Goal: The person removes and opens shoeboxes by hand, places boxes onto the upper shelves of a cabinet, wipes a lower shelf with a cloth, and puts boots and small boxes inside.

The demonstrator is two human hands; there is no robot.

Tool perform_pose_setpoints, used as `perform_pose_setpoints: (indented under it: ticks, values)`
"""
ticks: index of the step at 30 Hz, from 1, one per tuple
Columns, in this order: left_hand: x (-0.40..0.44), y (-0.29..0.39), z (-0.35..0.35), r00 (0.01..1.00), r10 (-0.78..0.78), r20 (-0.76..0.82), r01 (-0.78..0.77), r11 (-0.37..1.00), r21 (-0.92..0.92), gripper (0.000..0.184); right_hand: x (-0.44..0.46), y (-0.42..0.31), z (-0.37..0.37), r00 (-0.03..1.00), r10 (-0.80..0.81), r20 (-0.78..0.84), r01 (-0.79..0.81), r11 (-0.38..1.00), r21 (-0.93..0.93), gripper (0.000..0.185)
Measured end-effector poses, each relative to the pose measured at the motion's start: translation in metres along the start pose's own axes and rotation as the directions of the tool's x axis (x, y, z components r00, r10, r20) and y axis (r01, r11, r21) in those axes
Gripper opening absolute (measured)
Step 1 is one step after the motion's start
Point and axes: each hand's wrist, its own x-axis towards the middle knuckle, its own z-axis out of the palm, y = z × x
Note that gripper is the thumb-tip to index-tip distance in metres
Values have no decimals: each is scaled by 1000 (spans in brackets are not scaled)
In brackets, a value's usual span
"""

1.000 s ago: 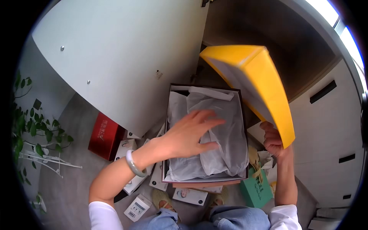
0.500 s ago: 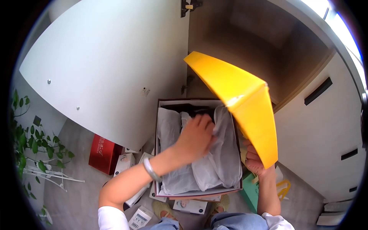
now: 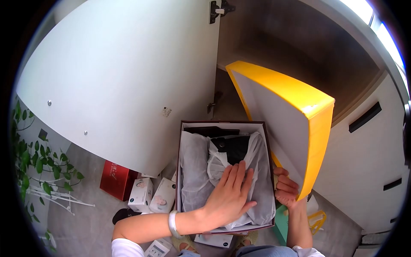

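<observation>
Left grip (image 3: 227, 199) flat, fingers extended, clamped on nothing visible, over white tissue paper (image 3: 195, 167) in box (image 3: 227, 126), whose long axis runs away from body. Right grip (image 3: 286, 188) clamped on near end of yellow lid (image 3: 320, 145), tilted up beside box's right side. Black item (image 3: 236, 148), partly wrapped, long axis unclear, lies in box just beyond left fingertips; left grip nearer.

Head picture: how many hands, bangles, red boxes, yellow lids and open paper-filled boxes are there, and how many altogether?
Left hand and right hand: 2
Bangle: 1
Red box: 1
Yellow lid: 1
Open paper-filled box: 1
Total: 6
</observation>
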Motion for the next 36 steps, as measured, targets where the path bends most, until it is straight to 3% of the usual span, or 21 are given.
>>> perform_pose_setpoints:
  ticks: [2,4,6,7,8,9,10,11,12,14,15,16,17,19,20,21,23,24,29,32,36]
  values:
    - [0,-3,0,1000,7,-5,-7,999,-32,76,-1,-1,-2,1000,5,7,-5,999,-35,27]
    - [-2,-8,-2,1000,11,-12,-11,998,-61,74,0,1,-1,971,-193,-142,162,965,-204,26]
    - [-6,-19,-8,998,41,42,-29,967,-253,68,4,5,7,887,-361,-288,241,893,-379,29]
    - [-7,-27,-19,989,4,150,70,873,-483,59,2,1,4,919,-330,-216,215,878,-427,36]
    - [-26,-39,-17,993,-108,50,116,781,-614,53,0,-3,1,944,-297,-143,198,857,-475,43]
    - [-45,-52,-15,974,-220,-54,108,662,-742,47,-1,1,6,945,-293,-142,195,857,-477,43]
    - [-63,-64,-13,933,-325,-154,50,541,-840,41,-4,10,17,875,-400,-272,109,711,-695,47]
    - [-54,-65,-54,883,-421,207,93,-276,-957,34,-8,20,29,772,-528,-353,-27,528,-849,52]
    - [-51,-57,-69,818,-561,127,106,-70,-992,34,-9,33,40,737,-549,-395,-114,475,-873,55]
    - [-65,-51,-75,630,-732,260,193,-176,-965,45,-15,35,41,756,-521,-398,-173,426,-888,55]
    - [-73,-55,-67,586,-719,374,59,-422,-905,49,-20,34,40,770,-492,-407,-235,375,-897,55]
    - [-87,-61,-67,659,-640,396,32,-501,-865,53,-24,26,34,788,-473,-395,-302,262,-917,53]
    - [-98,-60,-67,660,-640,393,31,-500,-866,53,-28,27,31,789,-474,-392,-300,260,-918,53]
    - [-117,-51,-71,678,-597,428,324,-279,-904,57,-31,34,34,777,-529,-340,-352,83,-932,52]
    - [-117,-43,-69,715,-634,296,310,-92,-946,60,-32,42,40,772,-554,-311,-383,-16,-923,52]
    - [-119,-43,-69,712,-634,302,314,-97,-945,60,-33,45,44,770,-553,-317,-389,-12,-921,52]
    - [-121,-47,-65,652,-673,349,466,-8,-885,57,-32,47,51,760,-547,-350,-514,-178,-839,51]
    - [-117,-49,-61,632,-677,377,449,-76,-890,51,-29,49,55,762,-545,-348,-512,-180,-840,51]
    - [-120,-48,-42,650,-671,357,431,-62,-900,53,-27,47,58,783,-539,-311,-541,-344,-767,52]
    - [-123,-45,-46,657,-668,348,468,1,-884,53,-36,37,41,811,-495,-312,-470,-233,-851,56]
    - [-126,-44,-43,644,-674,362,536,59,-842,56,-37,40,36,785,-528,-324,-519,-273,-810,57]
